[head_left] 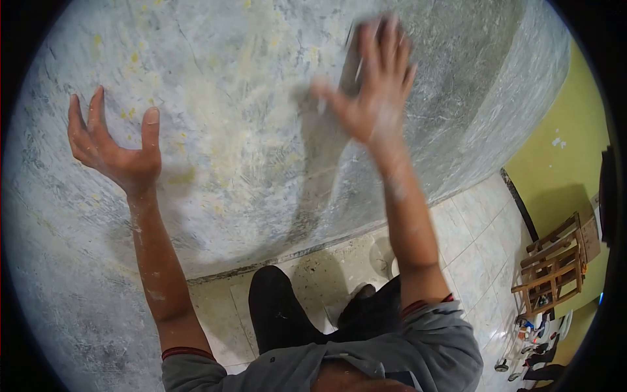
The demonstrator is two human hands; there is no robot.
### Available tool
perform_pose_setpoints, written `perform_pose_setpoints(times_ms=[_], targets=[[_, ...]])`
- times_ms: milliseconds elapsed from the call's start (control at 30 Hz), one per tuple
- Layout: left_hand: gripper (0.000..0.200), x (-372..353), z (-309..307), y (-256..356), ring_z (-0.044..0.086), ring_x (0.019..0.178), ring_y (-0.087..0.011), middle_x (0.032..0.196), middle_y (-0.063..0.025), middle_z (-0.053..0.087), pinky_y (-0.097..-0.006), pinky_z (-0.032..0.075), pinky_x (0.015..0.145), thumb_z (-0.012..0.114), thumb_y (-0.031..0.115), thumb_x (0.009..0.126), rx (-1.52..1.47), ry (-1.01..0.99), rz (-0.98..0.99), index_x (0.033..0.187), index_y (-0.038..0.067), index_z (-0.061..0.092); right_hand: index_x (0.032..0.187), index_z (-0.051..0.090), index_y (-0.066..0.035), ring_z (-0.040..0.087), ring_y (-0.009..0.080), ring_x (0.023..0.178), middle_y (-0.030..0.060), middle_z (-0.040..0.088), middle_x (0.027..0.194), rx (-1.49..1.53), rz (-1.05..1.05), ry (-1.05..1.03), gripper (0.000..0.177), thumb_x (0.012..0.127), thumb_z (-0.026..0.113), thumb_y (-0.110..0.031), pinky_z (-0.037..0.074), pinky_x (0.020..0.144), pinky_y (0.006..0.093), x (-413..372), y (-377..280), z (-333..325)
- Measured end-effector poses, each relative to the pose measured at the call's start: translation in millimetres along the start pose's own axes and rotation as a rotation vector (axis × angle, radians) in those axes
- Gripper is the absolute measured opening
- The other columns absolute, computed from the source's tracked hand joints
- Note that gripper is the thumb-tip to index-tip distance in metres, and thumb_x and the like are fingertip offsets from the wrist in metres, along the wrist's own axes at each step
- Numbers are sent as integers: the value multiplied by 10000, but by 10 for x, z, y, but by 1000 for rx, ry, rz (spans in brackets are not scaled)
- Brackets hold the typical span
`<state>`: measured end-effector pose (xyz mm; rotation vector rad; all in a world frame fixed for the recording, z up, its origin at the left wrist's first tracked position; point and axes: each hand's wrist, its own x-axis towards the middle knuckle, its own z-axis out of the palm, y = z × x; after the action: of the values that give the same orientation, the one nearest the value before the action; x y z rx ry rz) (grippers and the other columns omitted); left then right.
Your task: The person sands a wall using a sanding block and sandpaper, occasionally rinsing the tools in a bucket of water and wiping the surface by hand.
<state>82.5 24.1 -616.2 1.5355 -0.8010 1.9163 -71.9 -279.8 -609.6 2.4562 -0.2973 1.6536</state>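
Note:
A broad grey wall (248,111), patchy with white and yellowish marks, fills most of the view before me. On the left, my left hand (117,147) is raised in front of it, fingers apart and bent, thumb up, holding nothing. My right hand (375,98), blurred by motion, lies spread over the wall's darker grey stretch at the upper middle. Beside its fingers runs a dark narrow shape (351,65); whether it is shadow or something under the palm I cannot tell. Pale dust specks both forearms.
Below the wall's foot lies a tiled floor (477,222), speckled with debris around my dark-clad legs (277,304). To the right stands a wooden chair-like frame (552,264) against a yellow-green wall (545,150). Assorted items (535,333) sit on the floor at the lower right.

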Motion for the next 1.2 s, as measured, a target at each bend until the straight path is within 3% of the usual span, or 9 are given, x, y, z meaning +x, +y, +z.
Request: perform_pose_setpoints(times_ms=[100, 233, 267, 367, 533, 633, 767, 1000, 1200], targets=[[652, -25, 17, -47, 325, 1337, -317, 1437, -154, 419, -549, 239, 1068, 735, 443, 784, 15, -3, 2, 1315, 108, 559, 1545, 225, -98, 90, 452, 1472, 240, 112, 1602, 36, -18, 128, 1120, 755, 486, -847, 16, 1112, 704, 250, 41, 10], [679, -34, 24, -51, 347, 1325, -316, 1426, -152, 436, -554, 259, 1061, 733, 509, 770, 45, 18, -20, 1303, 121, 572, 1525, 213, -8, 23, 496, 1462, 335, 80, 1568, 96, 140, -220, 1145, 770, 515, -813, -19, 1123, 674, -1906, -276, 616], [679, -24, 23, -30, 347, 1325, -316, 1426, -152, 436, -554, 259, 1061, 733, 509, 770, 52, 32, -27, 1303, 121, 572, 1470, 328, 48, 41, 491, 1464, 347, 100, 1559, 156, 193, -315, 1082, 812, 470, -798, -74, 1089, 704, -2501, -302, 795], [614, 23, 18, 7, 315, 1332, -308, 1442, -142, 423, -540, 244, 1072, 733, 396, 798, 9, 22, -3, 1314, 110, 562, 1484, 326, 20, 3, 471, 1472, 323, 85, 1573, 146, 123, -232, 1096, 796, 457, -823, -95, 1079, 714, -2202, -171, 749], [675, -52, 46, -74, 353, 1328, -311, 1418, -155, 446, -558, 259, 1058, 714, 536, 782, 41, 29, -14, 1299, 124, 577, 1561, 168, -115, 25, 452, 1478, 181, 40, 1629, 144, 36, 153, 1110, 769, 495, -821, 26, 1099, 713, 423, 342, -23], [628, -15, 27, -28, 359, 1314, -312, 1442, -148, 433, -545, 252, 1068, 721, 437, 802, 48, 23, 17, 1316, 114, 561, 1555, 159, -81, 45, 471, 1470, 224, 71, 1614, 80, 110, 251, 1107, 784, 511, -793, 42, 1095, 708, -199, 264, 338], [689, -43, 35, -79, 350, 1329, -317, 1427, -151, 434, -557, 257, 1059, 714, 543, 779, 45, 35, -20, 1308, 125, 573, 1544, 148, -22, 36, 499, 1461, 310, 65, 1581, 152, 360, -218, 1132, 790, 534, -773, 34, 1105, 688, -2374, -299, 864], [694, -54, 33, -91, 346, 1328, -317, 1426, -160, 434, -548, 254, 1060, 718, 551, 776, 49, 6, -11, 1301, 118, 582, 1545, 124, -13, 23, 487, 1465, 286, 28, 1595, 51, 157, 185, 1135, 800, 536, -765, 45, 1110, 681, -253, 289, 325], [700, -61, 25, -91, 348, 1328, -315, 1424, -171, 438, -542, 253, 1060, 717, 557, 779, 44, 26, -9, 1302, 111, 583, 1537, 167, -6, 3, 474, 1471, 288, 20, 1595, 196, 328, -152, 1131, 801, 479, -806, -18, 1102, 694, -2119, -292, 763]])
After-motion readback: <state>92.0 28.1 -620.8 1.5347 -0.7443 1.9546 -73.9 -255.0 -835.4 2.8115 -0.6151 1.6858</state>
